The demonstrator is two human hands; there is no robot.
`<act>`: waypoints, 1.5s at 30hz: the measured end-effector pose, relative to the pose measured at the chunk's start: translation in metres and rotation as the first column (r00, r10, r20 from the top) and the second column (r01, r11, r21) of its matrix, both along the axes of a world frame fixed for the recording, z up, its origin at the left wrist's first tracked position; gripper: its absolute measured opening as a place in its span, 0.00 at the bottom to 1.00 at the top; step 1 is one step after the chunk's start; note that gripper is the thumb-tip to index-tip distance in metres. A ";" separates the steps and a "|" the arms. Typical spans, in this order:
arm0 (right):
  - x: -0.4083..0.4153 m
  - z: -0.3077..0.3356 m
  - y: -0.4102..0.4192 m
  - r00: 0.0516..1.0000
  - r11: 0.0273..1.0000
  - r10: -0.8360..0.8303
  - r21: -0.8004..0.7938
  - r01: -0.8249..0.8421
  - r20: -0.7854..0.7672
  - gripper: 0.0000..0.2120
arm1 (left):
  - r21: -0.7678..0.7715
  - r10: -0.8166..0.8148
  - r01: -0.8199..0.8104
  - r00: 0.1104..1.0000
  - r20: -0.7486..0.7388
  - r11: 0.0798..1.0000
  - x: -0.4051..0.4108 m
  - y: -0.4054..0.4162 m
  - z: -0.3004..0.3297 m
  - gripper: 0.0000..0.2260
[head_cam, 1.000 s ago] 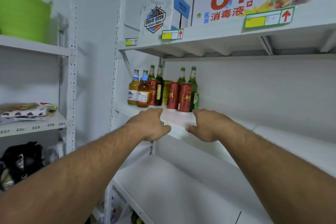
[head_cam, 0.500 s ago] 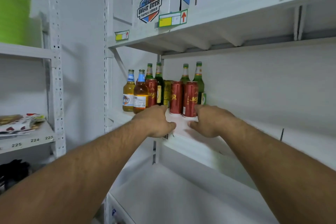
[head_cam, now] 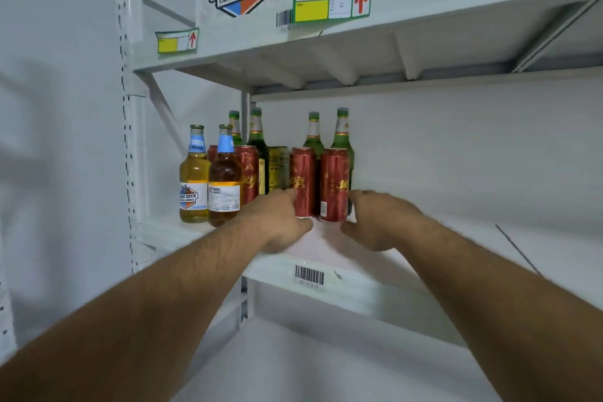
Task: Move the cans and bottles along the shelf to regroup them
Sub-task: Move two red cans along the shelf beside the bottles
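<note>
Cans stand before bottles at the shelf's left end.

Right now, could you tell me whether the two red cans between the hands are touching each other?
Apart. The head view shows a narrow dark gap running the full height between the left red can and the right red can.
</note>
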State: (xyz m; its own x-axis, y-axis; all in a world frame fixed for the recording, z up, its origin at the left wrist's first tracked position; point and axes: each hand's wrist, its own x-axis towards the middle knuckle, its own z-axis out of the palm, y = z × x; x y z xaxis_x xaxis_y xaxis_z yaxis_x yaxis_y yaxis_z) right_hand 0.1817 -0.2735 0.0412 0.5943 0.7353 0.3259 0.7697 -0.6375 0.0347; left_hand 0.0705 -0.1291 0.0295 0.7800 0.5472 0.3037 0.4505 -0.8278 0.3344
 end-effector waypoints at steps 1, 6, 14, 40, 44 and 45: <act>-0.003 0.001 0.006 1.000 1.000 -0.021 0.007 0.021 -0.006 0.23 | -0.015 -0.037 0.037 0.999 0.020 0.999 0.000 0.008 0.000 0.29; -0.018 -0.007 0.033 0.990 0.990 -0.137 0.026 0.138 -0.022 0.24 | -0.018 -0.155 0.156 0.987 0.051 0.988 0.006 0.048 -0.008 0.26; -0.019 0.005 0.061 0.952 0.949 -0.291 0.099 0.300 -0.094 0.21 | -0.149 -0.245 0.257 0.965 0.098 0.955 0.032 0.096 -0.011 0.24; 0.069 0.019 0.122 0.799 0.630 0.123 0.668 0.396 -0.589 0.26 | -0.547 -0.141 0.380 0.893 0.428 0.746 0.127 0.137 0.003 0.28; 0.075 0.014 0.124 0.815 0.591 0.077 0.685 0.427 -0.574 0.27 | -0.575 -0.125 0.404 0.878 0.462 0.711 0.125 0.141 0.001 0.27; 0.075 0.013 0.124 0.822 0.582 0.064 0.691 0.430 -0.566 0.27 | -0.575 -0.126 0.412 0.873 0.471 0.707 0.123 0.142 0.000 0.25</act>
